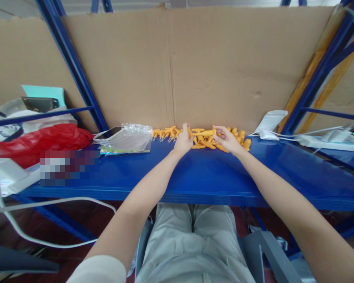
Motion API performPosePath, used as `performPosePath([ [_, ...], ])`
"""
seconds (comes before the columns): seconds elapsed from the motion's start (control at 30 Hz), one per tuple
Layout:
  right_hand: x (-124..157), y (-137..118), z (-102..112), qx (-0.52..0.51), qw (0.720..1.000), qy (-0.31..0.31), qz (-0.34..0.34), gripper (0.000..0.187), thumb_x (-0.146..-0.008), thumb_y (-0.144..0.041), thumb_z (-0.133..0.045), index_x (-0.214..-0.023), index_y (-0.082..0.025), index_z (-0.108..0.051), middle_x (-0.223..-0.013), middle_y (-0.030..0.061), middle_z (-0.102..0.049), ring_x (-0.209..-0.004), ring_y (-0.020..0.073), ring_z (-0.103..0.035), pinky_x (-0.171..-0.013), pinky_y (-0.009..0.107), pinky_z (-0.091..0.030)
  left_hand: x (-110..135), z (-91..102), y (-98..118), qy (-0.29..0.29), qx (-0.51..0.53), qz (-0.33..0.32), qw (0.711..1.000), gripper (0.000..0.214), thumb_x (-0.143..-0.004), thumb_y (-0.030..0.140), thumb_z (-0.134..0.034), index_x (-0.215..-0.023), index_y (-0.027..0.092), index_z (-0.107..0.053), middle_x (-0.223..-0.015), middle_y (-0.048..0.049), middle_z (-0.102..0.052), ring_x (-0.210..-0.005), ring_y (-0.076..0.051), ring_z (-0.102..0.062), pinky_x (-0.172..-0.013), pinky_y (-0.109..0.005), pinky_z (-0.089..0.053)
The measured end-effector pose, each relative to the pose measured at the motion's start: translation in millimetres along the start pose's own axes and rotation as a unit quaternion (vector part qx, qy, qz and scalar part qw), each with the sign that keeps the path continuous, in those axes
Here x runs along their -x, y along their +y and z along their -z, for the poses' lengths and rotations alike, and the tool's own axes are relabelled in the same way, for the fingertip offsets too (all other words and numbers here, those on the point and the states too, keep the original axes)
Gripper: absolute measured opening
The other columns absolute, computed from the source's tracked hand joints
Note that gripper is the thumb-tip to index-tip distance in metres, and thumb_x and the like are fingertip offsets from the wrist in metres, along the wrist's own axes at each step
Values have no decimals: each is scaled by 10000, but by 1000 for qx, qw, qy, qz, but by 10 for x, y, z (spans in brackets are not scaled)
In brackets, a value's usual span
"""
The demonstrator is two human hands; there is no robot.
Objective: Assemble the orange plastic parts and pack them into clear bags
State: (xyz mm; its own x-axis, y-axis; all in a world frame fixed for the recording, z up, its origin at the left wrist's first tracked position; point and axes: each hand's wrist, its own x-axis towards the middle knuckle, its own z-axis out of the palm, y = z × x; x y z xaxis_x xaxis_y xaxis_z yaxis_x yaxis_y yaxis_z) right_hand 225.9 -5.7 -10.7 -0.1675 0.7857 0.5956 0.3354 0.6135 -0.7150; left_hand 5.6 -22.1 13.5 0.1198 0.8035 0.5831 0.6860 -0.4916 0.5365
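Over the blue tabletop point(153, 173), your left hand point(183, 140) is clamping its fingers on a yellow piece point(190, 132). Your right hand point(227, 139) is touching the end of a longer yellow piece between your hands; I cannot tell whether its fingers are gripping it. Loose yellow parts point(198, 146) are lying around, and spiral-tipped parts point(171, 131) are lying beside the clear bag point(137, 138)

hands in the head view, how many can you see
2. The left hand is among the orange pieces, on the side nearer the clear plastic bag; the right hand is among them farther right. No other hands show.
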Motion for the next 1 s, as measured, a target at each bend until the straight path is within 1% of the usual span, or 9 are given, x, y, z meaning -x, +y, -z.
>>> performPosePath([
  [0.07, 15, -23, 3, -8, 1000, 0, -2, 472, -803, -507, -654, -1200, -289, -520, -1071, 52, -579, -738, 154, -633, -690, 368, -598, 1, -1, 3, 0, -1, 2, 1000, 503, -819, 103, -561, -1281, 161, -372, -1060, -142, -656, -1031, -282, -653, -941, -430, -480],
  [0.17, 22, -17, -13, -4, 999, 18, -40, 456, -831, -553, -613, -1184, -278, -522, -1060, 57, -608, -654, 135, -628, -673, 374, -595, 6, -3, 14, -6, -2, 3, 1000, 506, -817, 105, -568, -1282, 153, -374, -1071, -151, -653, -1044, -292, -649, -949, -433, -474],
  [0.23, 18, 7, -27, 2, 998, 18, -64, 455, -858, -616, -542, -1140, -259, -540, -994, 63, -635, -580, 125, -609, -612, 356, -580, 8, -5, 19, -8, -2, -1, 1000, 507, -815, 104, -566, -1281, 151, -373, -1080, -151, -652, -1052, -294, -645, -956, -438, -469],
  [0.3, 10, 38, -33, -2, 998, 6, -69, 485, -856, -680, -488, -1080, -257, -561, -891, 59, -649, -521, 123, -584, -534, 324, -542, 7, -9, 16, -8, -2, -5, 1000, 501, -815, 105, -560, -1278, 152, -371, -1093, -154, -649, -1052, -298, -645, -954, -450, -471],
  [0.43, -15, 90, -32, -20, 998, 4, -52, 543, -785, -746, -532, -1040, -268, -561, -758, 36, -632, -459, 128, -549, -454, 305, -476, 0, -19, -7, -8, 6, -7, 1000, 511, -810, 110, -557, -1281, 160, -364, -1139, -175, -635, -1065, -312, -641, -944, -479, -474],
  [0.53, -24, 85, -26, -18, 998, 8, -53, 560, -767, -738, -563, -1078, -273, -533, -802, 37, -643, -489, 142, -571, -460, 311, -475, -3, -23, -19, -3, 5, -10, 1000, 506, -812, 111, -562, -1274, 167, -366, -1141, -166, -633, -1068, -302, -641, -955, -462, -473],
  [0.7, 3, 0, -6, -25, 998, 6, -52, 575, -736, -749, -586, -1068, -284, -523, -883, 33, -637, -539, 142, -598, -543, 336, -515, 1, -14, -11, 1, -6, -1, 1000, 483, -817, 111, -568, -1258, 165, -378, -1103, -152, -641, -1038, -288, -652, -934, -423, -488],
  [0.9, -3, 35, -12, -1, 998, 14, -69, 590, -803, -778, -451, -1067, -260, -552, -843, 69, -641, -525, 171, -594, -555, 393, -528, 4, -19, -6, -9, -1, -11, 1000, 490, -815, 106, -554, -1265, 163, -369, -1045, -134, -660, -1008, -283, -659, -922, -436, -488],
  [1.0, -20, 81, -21, 9, 997, 8, -73, 598, -801, -781, -447, -1065, -253, -549, -812, 59, -625, -532, 174, -589, -563, 407, -534, 5, -25, -11, -7, -2, -16, 1000, 485, -816, 106, -547, -1262, 163, -367, -1050, -131, -661, -1005, -281, -658, -923, -446, -485],
])
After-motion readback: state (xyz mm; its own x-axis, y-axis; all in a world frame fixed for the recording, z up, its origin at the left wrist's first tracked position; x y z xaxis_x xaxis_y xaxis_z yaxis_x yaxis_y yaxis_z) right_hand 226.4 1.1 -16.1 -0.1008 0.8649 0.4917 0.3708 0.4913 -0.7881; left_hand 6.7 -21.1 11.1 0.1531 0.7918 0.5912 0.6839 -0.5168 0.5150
